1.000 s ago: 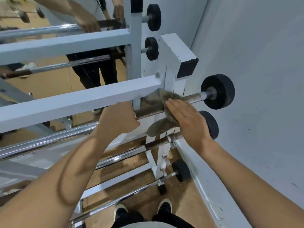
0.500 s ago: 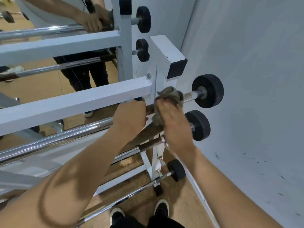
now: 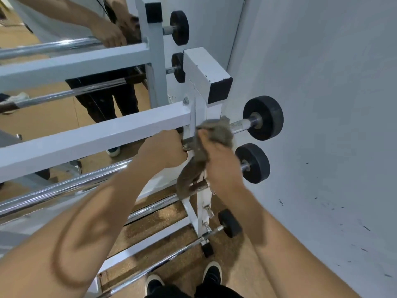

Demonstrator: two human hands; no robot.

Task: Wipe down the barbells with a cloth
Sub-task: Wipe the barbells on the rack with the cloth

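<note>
Your left hand is clamped around the top barbell, probably to stop it rolling in the white rack. Your right hand grips the grey-brown cloth bunched over the knurled end beside the black weight plate; a tail hangs down.

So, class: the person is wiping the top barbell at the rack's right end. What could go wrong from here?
1. The cloth is bunched where the top barbell meets the white rack upright; the right hand could get pinched there.
2. The cloth's tail hangs onto the lower barbell and might snag.
3. The left hand grips the bar close by; knuckles may collide.
</note>
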